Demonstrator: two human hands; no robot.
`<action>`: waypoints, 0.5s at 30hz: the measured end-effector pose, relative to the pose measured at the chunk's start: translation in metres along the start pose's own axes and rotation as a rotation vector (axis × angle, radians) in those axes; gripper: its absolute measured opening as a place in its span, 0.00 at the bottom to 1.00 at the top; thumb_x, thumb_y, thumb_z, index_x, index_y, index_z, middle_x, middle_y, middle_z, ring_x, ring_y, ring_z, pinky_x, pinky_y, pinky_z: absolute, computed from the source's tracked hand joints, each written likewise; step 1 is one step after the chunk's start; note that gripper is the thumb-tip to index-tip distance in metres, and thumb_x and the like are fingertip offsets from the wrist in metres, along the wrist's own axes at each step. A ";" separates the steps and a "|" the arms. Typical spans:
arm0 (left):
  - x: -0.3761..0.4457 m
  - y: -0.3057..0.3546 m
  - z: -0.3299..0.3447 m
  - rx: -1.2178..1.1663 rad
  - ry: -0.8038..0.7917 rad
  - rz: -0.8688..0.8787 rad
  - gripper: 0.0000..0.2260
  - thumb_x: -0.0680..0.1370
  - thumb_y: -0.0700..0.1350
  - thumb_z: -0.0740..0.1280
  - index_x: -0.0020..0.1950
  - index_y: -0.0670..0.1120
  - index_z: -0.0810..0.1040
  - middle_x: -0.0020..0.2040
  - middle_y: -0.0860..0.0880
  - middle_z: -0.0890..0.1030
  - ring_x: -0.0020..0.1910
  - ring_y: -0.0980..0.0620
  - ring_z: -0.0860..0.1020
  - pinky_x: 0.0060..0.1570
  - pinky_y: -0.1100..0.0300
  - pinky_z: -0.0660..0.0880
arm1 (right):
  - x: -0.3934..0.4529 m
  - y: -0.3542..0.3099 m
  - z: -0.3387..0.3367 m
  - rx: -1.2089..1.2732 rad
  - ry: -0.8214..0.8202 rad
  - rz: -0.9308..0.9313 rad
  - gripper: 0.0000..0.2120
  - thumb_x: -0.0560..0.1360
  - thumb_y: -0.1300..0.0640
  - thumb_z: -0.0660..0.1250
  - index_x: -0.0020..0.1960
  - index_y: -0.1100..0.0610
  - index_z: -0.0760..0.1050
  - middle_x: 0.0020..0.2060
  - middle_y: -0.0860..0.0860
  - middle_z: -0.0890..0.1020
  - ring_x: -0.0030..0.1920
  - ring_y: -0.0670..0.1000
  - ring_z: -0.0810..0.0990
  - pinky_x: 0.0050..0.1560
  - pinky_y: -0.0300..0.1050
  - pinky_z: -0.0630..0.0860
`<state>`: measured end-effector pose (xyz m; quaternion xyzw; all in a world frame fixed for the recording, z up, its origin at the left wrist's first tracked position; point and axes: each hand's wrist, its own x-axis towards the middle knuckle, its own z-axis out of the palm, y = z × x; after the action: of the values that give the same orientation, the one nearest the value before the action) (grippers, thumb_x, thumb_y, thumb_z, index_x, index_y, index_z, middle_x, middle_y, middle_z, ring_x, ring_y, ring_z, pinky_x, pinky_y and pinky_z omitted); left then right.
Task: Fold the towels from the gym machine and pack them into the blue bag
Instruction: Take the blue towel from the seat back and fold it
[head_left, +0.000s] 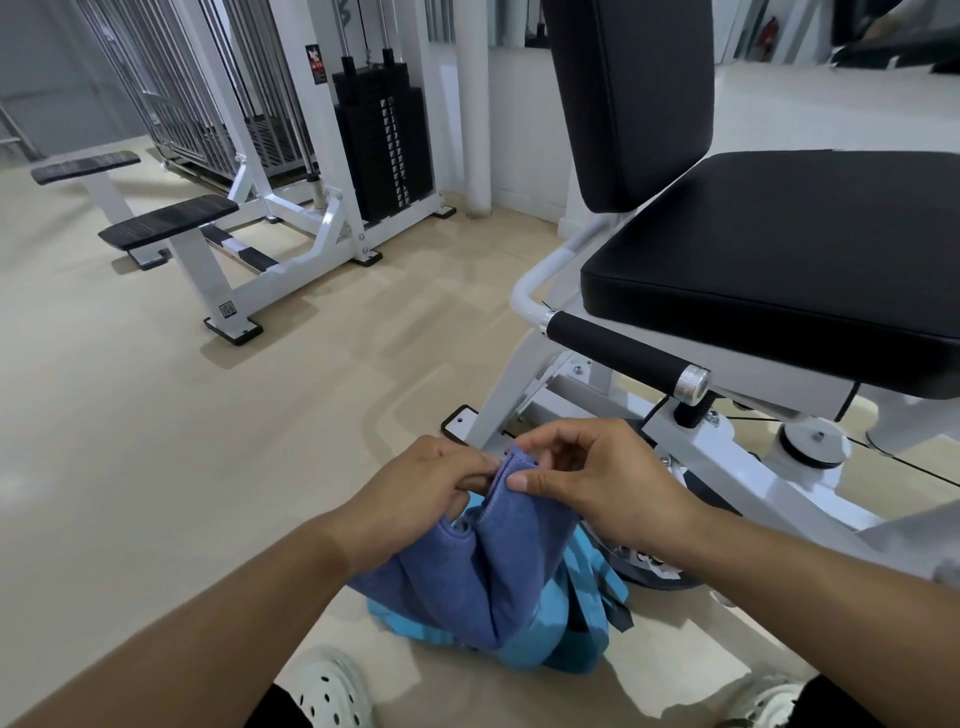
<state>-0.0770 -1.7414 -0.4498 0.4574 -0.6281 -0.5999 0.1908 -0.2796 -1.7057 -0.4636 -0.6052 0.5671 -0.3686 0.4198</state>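
While both hands (436, 483) (597, 478) pinch its top edge, the towel (483, 566) hangs below their grip.

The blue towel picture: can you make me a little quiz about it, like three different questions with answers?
1. True or false: the soft purple-blue cloth towel is lying flat on the black padded machine seat.
2. Which hand pinches the towel's top edge? A) only the left hand B) only the right hand C) both hands
3. Fill in: under the hanging towel, on the floor, sits the light blue fabric ____.

Key:
1. False. It hangs from the hands, above the floor; the seat has no towel on it.
2. C. Both hands hold the top edge, close together.
3. bag
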 end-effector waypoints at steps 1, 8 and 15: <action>0.000 0.000 0.001 -0.022 0.001 -0.007 0.18 0.77 0.49 0.66 0.48 0.33 0.81 0.38 0.41 0.72 0.37 0.39 0.58 0.41 0.48 0.57 | 0.000 0.000 0.000 0.000 -0.002 -0.004 0.09 0.69 0.52 0.80 0.48 0.49 0.85 0.35 0.49 0.82 0.36 0.43 0.78 0.41 0.43 0.77; 0.004 -0.008 0.005 -0.112 0.014 -0.084 0.13 0.81 0.46 0.69 0.37 0.43 0.79 0.24 0.54 0.66 0.25 0.56 0.57 0.28 0.61 0.54 | -0.003 -0.004 -0.005 0.007 -0.065 -0.058 0.07 0.70 0.55 0.80 0.45 0.54 0.84 0.41 0.51 0.87 0.45 0.53 0.85 0.51 0.51 0.83; 0.010 -0.011 0.006 -0.027 0.111 0.006 0.10 0.81 0.41 0.68 0.47 0.35 0.83 0.22 0.58 0.73 0.20 0.63 0.68 0.25 0.74 0.64 | -0.002 -0.004 -0.010 -0.035 -0.082 -0.064 0.06 0.70 0.55 0.80 0.41 0.50 0.83 0.38 0.49 0.86 0.38 0.46 0.83 0.42 0.42 0.80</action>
<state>-0.0832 -1.7439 -0.4638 0.4856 -0.6097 -0.5814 0.2333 -0.2876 -1.7046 -0.4558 -0.6448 0.5363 -0.3468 0.4200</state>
